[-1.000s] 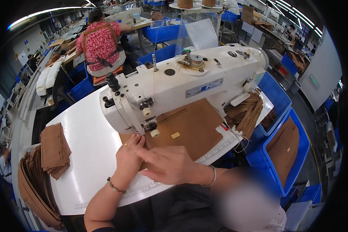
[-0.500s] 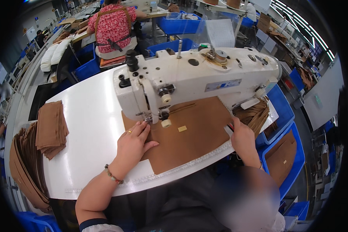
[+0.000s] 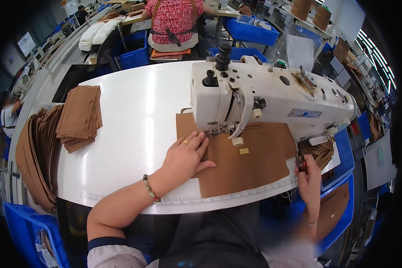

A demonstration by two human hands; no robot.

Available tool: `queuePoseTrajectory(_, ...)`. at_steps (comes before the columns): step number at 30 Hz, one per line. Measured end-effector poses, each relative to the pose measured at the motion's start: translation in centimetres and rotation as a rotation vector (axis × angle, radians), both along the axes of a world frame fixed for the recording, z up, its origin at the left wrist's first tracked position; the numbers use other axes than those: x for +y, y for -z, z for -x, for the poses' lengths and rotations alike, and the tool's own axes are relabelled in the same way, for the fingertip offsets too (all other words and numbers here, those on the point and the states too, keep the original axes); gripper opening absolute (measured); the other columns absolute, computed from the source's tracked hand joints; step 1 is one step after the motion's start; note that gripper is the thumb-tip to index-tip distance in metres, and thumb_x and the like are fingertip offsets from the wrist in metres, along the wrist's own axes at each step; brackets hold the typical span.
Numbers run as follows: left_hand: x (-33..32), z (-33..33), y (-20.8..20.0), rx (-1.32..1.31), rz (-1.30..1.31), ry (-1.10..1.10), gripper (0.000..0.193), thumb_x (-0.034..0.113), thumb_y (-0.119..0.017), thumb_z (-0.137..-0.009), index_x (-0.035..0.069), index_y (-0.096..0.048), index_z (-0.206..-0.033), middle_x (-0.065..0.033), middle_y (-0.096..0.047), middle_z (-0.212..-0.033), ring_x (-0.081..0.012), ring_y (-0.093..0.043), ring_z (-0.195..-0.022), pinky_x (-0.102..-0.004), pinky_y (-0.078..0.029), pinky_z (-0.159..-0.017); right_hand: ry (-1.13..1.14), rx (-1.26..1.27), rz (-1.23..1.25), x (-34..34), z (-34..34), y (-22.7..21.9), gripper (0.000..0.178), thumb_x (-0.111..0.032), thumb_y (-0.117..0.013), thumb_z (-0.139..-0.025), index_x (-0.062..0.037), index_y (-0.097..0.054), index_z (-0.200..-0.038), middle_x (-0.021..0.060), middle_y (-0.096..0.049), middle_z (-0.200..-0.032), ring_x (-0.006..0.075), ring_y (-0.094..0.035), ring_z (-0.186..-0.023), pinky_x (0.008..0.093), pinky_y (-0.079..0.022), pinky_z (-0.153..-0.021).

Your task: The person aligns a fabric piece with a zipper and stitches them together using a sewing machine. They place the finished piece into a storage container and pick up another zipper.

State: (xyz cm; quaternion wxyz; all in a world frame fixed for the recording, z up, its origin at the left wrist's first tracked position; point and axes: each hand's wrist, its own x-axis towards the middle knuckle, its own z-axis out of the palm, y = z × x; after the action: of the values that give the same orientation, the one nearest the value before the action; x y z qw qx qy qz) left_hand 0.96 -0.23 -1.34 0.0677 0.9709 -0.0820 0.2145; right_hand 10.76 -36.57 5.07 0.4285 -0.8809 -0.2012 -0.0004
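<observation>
A brown fabric panel point(image 3: 254, 167) with a small yellow label point(image 3: 244, 151) lies under the head of a white sewing machine point(image 3: 272, 96). My left hand point(image 3: 186, 154) rests flat on the panel's left part, fingers stretched out and fingertips close beside the presser foot point(image 3: 216, 130). At the panel's right edge, my right hand point(image 3: 309, 174) is closed around a small red and dark tool that looks like thread snips point(image 3: 302, 163). The snips are partly hidden by the fingers.
Brown fabric pieces are stacked point(image 3: 81, 117) at the table's left, beside a draped bundle point(image 3: 39, 154). More folded brown pieces point(image 3: 319, 152) lie right of the panel. Blue bins point(image 3: 344, 196) stand around the white table point(image 3: 134, 134). Beyond it sits a person in red point(image 3: 172, 20).
The view has turned, shifting the machine and panel rightward in the picture. My right hand has come away from the panel's edge, showing more of the snips. My left hand stays by the presser foot.
</observation>
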Motion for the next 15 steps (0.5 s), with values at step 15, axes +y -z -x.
queuePoseTrajectory(15, -5.1, 12.8, -1.8, 0.278, 0.048, 0.115, 0.08, 0.062, -0.074, -0.08, 0.003, -0.065, -0.134, -0.0149, -0.058, -0.146, -0.0326, -0.056, -0.136, -0.0473, -0.051, -0.106, -0.563, 0.048, 0.307, 9.0, -1.3, -0.6, 0.031, -0.006, -0.068, -0.089, -0.0016, -0.053, -0.115, 0.0175, -0.063, -0.093, 0.0352, -0.067, -0.086, 0.0417, -0.053, -0.078)
